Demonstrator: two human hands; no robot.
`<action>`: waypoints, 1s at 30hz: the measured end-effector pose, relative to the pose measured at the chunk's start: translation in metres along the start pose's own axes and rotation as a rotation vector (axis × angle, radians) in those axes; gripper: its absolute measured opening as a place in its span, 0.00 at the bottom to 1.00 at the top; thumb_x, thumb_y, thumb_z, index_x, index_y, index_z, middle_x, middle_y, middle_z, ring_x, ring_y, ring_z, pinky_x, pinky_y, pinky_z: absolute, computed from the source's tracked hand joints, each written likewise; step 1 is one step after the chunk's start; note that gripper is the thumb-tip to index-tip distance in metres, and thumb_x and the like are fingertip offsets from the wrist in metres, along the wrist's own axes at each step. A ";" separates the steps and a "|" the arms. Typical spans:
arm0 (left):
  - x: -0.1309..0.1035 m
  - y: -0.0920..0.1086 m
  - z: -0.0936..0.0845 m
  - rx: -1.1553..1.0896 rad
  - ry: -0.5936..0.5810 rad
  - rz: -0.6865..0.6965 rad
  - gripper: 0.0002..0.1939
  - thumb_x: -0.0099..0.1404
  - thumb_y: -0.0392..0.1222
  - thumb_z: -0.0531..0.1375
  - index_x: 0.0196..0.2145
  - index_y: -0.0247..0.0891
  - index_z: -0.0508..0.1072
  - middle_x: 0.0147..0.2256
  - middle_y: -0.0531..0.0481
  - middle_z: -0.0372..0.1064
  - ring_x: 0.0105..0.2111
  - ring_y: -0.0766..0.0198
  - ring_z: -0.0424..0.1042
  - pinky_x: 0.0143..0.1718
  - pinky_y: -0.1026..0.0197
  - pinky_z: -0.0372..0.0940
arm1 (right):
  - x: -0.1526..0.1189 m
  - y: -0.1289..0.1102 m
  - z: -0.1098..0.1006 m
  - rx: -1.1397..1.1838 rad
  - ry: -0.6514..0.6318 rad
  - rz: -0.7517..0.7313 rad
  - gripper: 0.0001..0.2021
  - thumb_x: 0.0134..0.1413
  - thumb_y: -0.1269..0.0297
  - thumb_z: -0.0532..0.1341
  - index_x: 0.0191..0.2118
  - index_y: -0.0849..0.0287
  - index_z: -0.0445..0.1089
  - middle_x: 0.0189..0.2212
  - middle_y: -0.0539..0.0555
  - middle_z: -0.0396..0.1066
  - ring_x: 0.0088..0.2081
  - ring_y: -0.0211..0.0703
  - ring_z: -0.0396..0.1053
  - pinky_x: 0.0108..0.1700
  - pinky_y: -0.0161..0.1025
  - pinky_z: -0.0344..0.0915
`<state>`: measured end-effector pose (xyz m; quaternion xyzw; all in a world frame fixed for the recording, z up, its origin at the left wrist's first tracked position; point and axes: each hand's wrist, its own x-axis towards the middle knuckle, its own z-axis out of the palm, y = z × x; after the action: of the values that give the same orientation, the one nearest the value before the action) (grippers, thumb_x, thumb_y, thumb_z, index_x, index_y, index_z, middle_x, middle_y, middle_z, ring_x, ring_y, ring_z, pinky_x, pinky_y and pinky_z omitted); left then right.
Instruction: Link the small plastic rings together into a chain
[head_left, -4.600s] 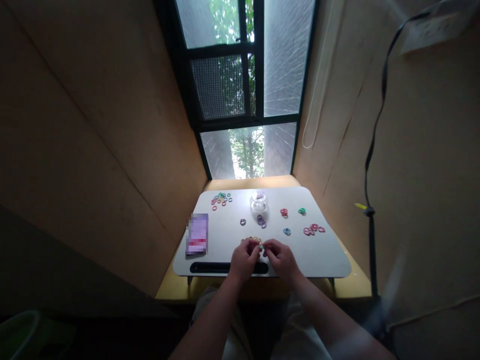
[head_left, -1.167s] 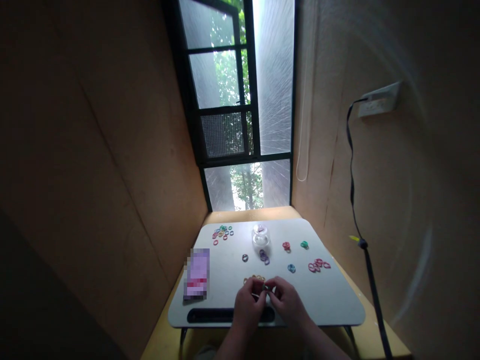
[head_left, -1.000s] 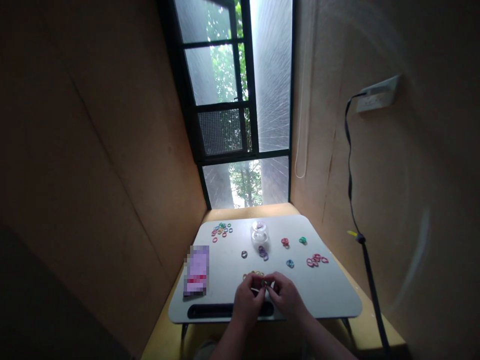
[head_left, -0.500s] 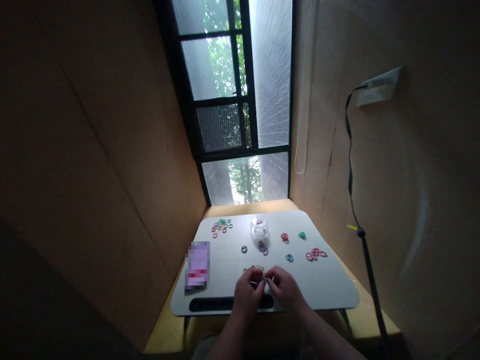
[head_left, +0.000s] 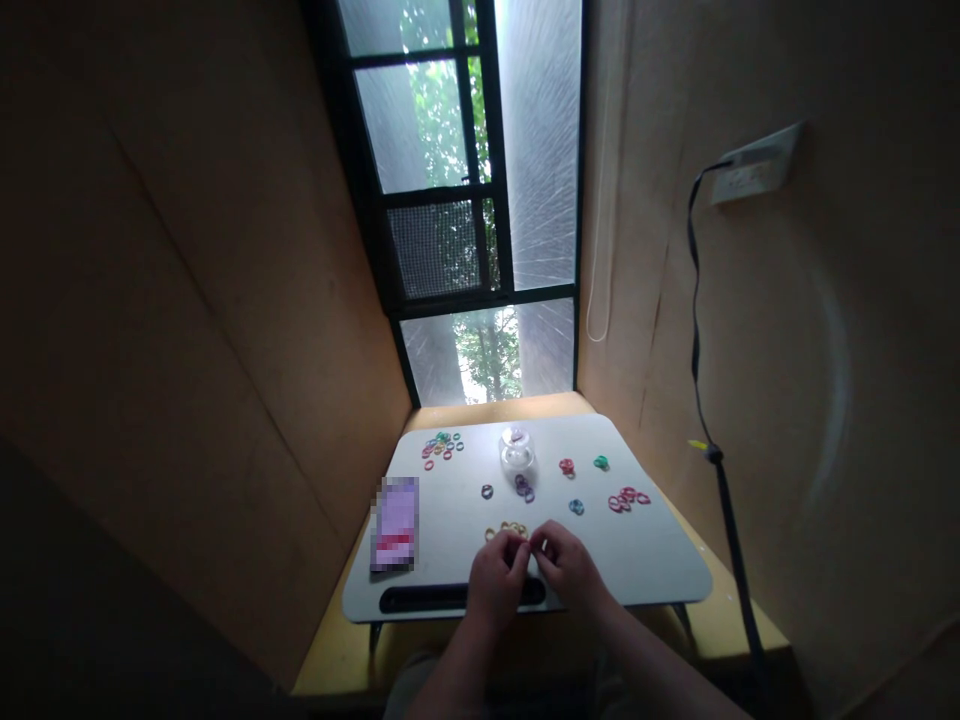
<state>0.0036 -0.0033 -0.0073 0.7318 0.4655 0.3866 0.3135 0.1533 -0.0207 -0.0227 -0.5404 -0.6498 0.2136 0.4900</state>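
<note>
1 camera, head-worn | faces forward and down | white table low-centre, mid-range (window beyond)

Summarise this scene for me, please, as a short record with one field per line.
Surface: white table
Hands: left hand and right hand, fingertips close together; anything pinched is too small to tell
Nearest: yellow rings, just beyond the left hand
Centre back: clear jar, purple rings before it
Left side: mixed rings, pixelated purple item
Right side: red rings, green rings, blue rings, pink rings

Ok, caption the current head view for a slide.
Left hand and right hand close together over a white table, near yellow rings, a clear container farther back.
</note>
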 end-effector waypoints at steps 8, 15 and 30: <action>-0.001 -0.001 0.000 0.011 0.000 0.003 0.09 0.64 0.46 0.56 0.33 0.39 0.73 0.27 0.53 0.70 0.28 0.64 0.67 0.31 0.63 0.58 | -0.001 0.004 0.000 -0.016 0.011 0.002 0.03 0.48 0.72 0.56 0.30 0.58 0.65 0.24 0.47 0.63 0.24 0.36 0.61 0.28 0.33 0.59; -0.001 -0.001 0.001 -0.004 -0.014 0.034 0.08 0.64 0.43 0.57 0.34 0.40 0.74 0.30 0.52 0.72 0.30 0.64 0.69 0.34 0.63 0.61 | -0.001 0.003 -0.001 -0.028 0.010 0.035 0.05 0.47 0.72 0.57 0.32 0.58 0.67 0.23 0.46 0.63 0.24 0.36 0.61 0.28 0.33 0.59; -0.002 0.002 -0.001 -0.094 0.025 0.000 0.04 0.60 0.41 0.59 0.33 0.39 0.71 0.30 0.52 0.71 0.29 0.65 0.70 0.32 0.64 0.63 | -0.003 -0.003 -0.005 0.024 -0.007 0.007 0.02 0.51 0.69 0.57 0.31 0.58 0.67 0.23 0.47 0.65 0.24 0.35 0.60 0.27 0.32 0.58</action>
<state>0.0037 -0.0055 -0.0054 0.7114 0.4508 0.4171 0.3418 0.1559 -0.0257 -0.0194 -0.5362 -0.6470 0.2248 0.4934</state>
